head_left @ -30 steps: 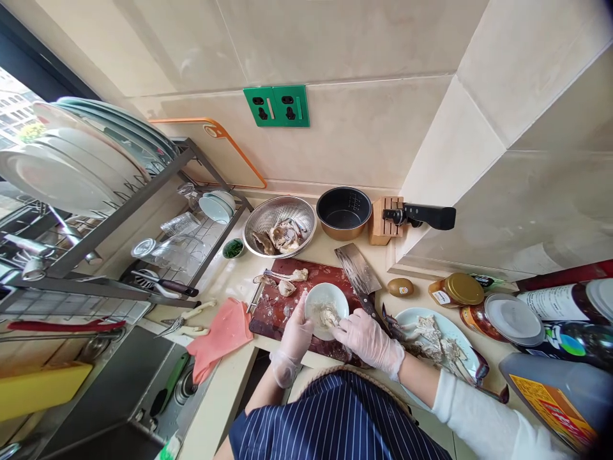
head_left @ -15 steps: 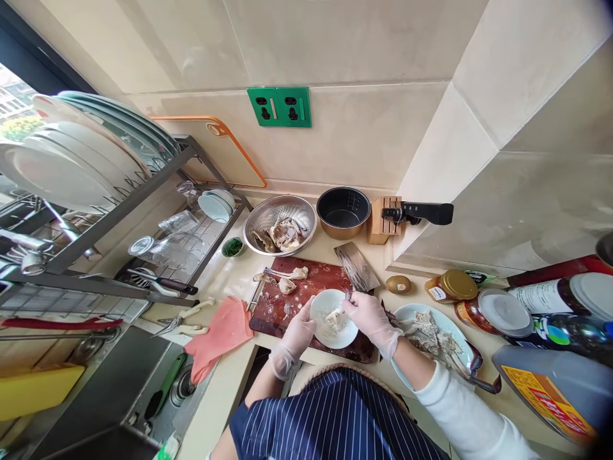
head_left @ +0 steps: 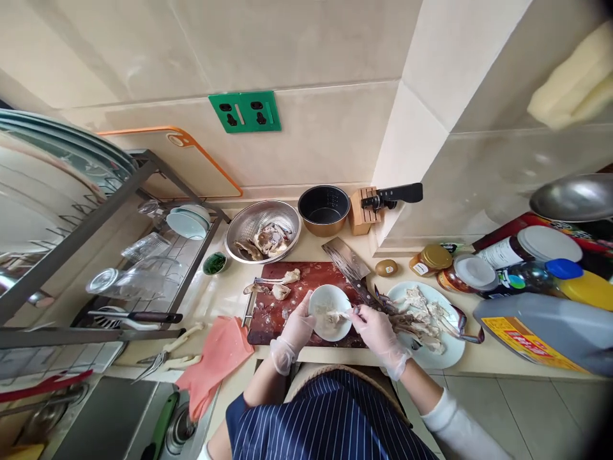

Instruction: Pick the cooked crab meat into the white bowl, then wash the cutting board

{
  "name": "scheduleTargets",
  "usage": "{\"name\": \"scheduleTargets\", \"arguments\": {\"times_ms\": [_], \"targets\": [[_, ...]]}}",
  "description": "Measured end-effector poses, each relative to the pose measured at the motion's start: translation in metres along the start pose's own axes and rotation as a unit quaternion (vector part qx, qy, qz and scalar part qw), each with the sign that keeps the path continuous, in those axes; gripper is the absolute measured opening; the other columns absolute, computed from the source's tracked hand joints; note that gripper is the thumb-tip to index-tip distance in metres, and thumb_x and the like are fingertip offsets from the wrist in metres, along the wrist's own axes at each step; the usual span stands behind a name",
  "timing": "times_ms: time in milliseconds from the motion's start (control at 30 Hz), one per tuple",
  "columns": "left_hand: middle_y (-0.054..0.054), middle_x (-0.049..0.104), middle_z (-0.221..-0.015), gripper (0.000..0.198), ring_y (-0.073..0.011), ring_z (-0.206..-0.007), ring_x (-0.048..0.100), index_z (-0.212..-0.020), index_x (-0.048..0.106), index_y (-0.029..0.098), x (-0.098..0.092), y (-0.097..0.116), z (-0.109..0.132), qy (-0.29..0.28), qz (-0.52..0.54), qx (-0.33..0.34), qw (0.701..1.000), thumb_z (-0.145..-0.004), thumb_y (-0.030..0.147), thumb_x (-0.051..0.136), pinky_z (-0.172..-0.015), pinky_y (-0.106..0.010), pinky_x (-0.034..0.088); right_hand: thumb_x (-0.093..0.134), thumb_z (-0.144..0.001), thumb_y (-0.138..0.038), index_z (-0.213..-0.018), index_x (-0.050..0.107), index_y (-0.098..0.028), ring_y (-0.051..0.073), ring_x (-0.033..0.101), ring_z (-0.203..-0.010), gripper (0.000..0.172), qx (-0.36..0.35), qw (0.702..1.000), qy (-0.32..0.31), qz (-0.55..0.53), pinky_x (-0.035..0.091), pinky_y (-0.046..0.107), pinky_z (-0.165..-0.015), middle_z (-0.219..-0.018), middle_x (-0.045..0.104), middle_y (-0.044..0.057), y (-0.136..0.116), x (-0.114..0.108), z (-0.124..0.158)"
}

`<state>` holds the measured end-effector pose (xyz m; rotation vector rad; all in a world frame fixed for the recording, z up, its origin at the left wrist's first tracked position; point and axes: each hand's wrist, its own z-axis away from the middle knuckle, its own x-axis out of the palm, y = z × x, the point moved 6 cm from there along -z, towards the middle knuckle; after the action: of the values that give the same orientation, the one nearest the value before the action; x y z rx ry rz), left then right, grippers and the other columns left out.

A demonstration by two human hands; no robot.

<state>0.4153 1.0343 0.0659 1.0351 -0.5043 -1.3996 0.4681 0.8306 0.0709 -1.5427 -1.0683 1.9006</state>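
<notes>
My left hand (head_left: 294, 329), in a clear glove, grips the left rim of a small white bowl (head_left: 316, 329). White shreds (head_left: 330, 315) lie inside, above the front of the red-brown cutting board (head_left: 268, 322). At the right rim my gloved right hand (head_left: 376, 332) is closed, pinching a thin pale piece (head_left: 345, 314) that reaches over the bowl; its kind is unclear. Just right of that hand, a pale blue plate (head_left: 453, 358) holds whitish shreds and dark purple pieces like crab legs (head_left: 472, 329). Pale jointed pieces (head_left: 280, 292) lie on the board. A cleaver (head_left: 347, 259) rests across its back right corner.
Behind the board stand a steel colander (head_left: 234, 230) with shell-like pieces, a black-lined pot (head_left: 324, 214) and a knife block (head_left: 364, 220). A kiwi (head_left: 385, 268), jars and bottles line the right. Left are a dish rack (head_left: 191, 281), pink cloth (head_left: 218, 358) and sink (head_left: 105, 415).
The camera view has turned right and shifted. My right hand has drawn slightly away from the bowl's middle, and the pale piece now shows across the rim. My left hand keeps hold of the bowl.
</notes>
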Motion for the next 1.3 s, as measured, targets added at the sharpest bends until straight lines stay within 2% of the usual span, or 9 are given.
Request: {"name": "scheduleTargets", "arguments": {"times_ms": [167, 267, 433, 500, 567, 667, 833, 1033, 1300], "targets": [[-0.009, 0.068, -0.12, 0.077, -0.0216, -0.095, 0.069, -0.149, 0.038, 0.017, 0.003, 0.008, -0.003, -0.042, -0.035, -0.011, 0.998, -0.074, 0.002, 0.048, -0.08, -0.031, 0.058, 0.049, -0.089, -0.049, -0.08, 0.071, -0.019, 0.018, 0.063, -0.065, 0.039, -0.01, 0.999, 0.047, -0.025, 0.041, 0.026, -0.064, -0.074, 0.073, 0.011, -0.005, 0.007, 0.013], [-0.009, 0.068, -0.121, 0.076, -0.0202, -0.095, 0.068, -0.151, 0.034, 0.017, 0.002, 0.008, -0.006, -0.057, -0.029, 0.001, 0.998, -0.076, 0.004, 0.046, -0.081, -0.029, 0.058, 0.057, -0.082, -0.052, -0.075, 0.068, -0.018, 0.015, 0.054, -0.056, 0.036, 0.099, 0.986, 0.061, -0.123, 0.038, 0.026, -0.057, -0.062, 0.066, 0.006, 0.008, 0.013, 0.016], [-0.011, 0.066, -0.121, 0.077, -0.0105, -0.057, 0.063, -0.156, 0.017, 0.021, -0.003, -0.011, -0.011, -0.098, 0.003, -0.037, 0.994, -0.085, 0.014, 0.047, -0.059, -0.027, 0.058, 0.077, -0.063, -0.052, -0.065, 0.058, -0.017, 0.008, 0.038, -0.048, 0.04, 0.279, 0.849, 0.047, -0.447, 0.031, 0.024, -0.049, -0.051, 0.048, -0.005, 0.021, 0.028, 0.024], [-0.012, 0.065, -0.123, 0.074, -0.015, -0.071, 0.068, -0.155, 0.018, 0.019, -0.01, -0.017, -0.01, -0.086, -0.021, -0.007, 0.996, -0.086, 0.015, 0.046, -0.072, -0.032, 0.06, 0.082, -0.057, -0.048, -0.064, 0.057, -0.017, 0.007, 0.036, -0.049, 0.041, 0.29, 0.809, 0.022, -0.51, 0.033, 0.024, -0.05, -0.053, 0.046, -0.006, 0.017, 0.03, 0.026], [-0.015, 0.059, -0.135, 0.066, -0.0242, -0.11, 0.064, -0.151, 0.031, 0.013, -0.021, -0.015, -0.004, -0.023, -0.107, 0.089, 0.99, -0.087, 0.016, 0.046, -0.098, -0.04, 0.051, 0.084, -0.056, -0.046, -0.063, 0.056, -0.018, 0.007, 0.035, -0.049, 0.04, 0.296, 0.791, 0.001, -0.535, 0.035, 0.024, -0.051, -0.053, 0.044, -0.007, 0.014, 0.03, 0.027], [-0.015, 0.05, -0.145, 0.053, -0.0316, -0.139, 0.038, -0.14, 0.049, 0.013, -0.02, -0.006, 0.017, 0.065, -0.284, 0.233, 0.928, -0.088, 0.021, 0.047, -0.117, -0.05, 0.029, 0.083, -0.057, -0.045, -0.063, 0.053, -0.02, 0.007, 0.036, -0.049, 0.04, 0.296, 0.786, -0.009, -0.543, 0.038, 0.025, -0.052, -0.055, 0.044, -0.007, 0.015, 0.029, 0.029], [-0.015, 0.06, -0.135, 0.05, -0.0357, -0.132, 0.047, -0.132, 0.058, 0.018, 0.039, -0.004, 0.034, -0.083, -0.449, 0.269, 0.848, -0.086, 0.037, 0.061, -0.116, -0.055, 0.027, 0.082, -0.06, -0.045, -0.069, 0.056, -0.021, 0.009, 0.041, -0.05, 0.036, 0.287, 0.8, 0.021, -0.526, 0.043, 0.028, -0.055, -0.06, 0.05, -0.006, 0.025, 0.017, 0.029], [-0.015, 0.063, -0.13, 0.047, -0.0323, -0.124, 0.053, -0.129, 0.059, 0.017, 0.055, 0.001, 0.026, -0.121, -0.464, 0.264, 0.837, -0.087, 0.038, 0.061, -0.116, -0.056, 0.023, 0.085, -0.058, -0.044, -0.064, 0.054, -0.021, 0.008, 0.039, -0.05, 0.039, 0.287, 0.793, 0.03, -0.537, 0.038, 0.025, -0.051, -0.056, 0.048, -0.006, 0.027, 0.01, 0.028], [-0.012, 0.067, -0.125, 0.041, -0.0316, -0.122, 0.056, -0.123, 0.064, 0.023, 0.049, -0.01, 0.023, -0.071, -0.446, 0.292, 0.843, -0.084, 0.032, 0.064, -0.117, -0.059, 0.019, 0.082, -0.059, -0.046, -0.064, 0.052, -0.021, 0.007, 0.034, -0.049, 0.039, 0.277, 0.772, 0.034, -0.571, 0.037, 0.025, -0.05, -0.054, 0.043, -0.007, 0.038, 0.0, 0.04]]}}
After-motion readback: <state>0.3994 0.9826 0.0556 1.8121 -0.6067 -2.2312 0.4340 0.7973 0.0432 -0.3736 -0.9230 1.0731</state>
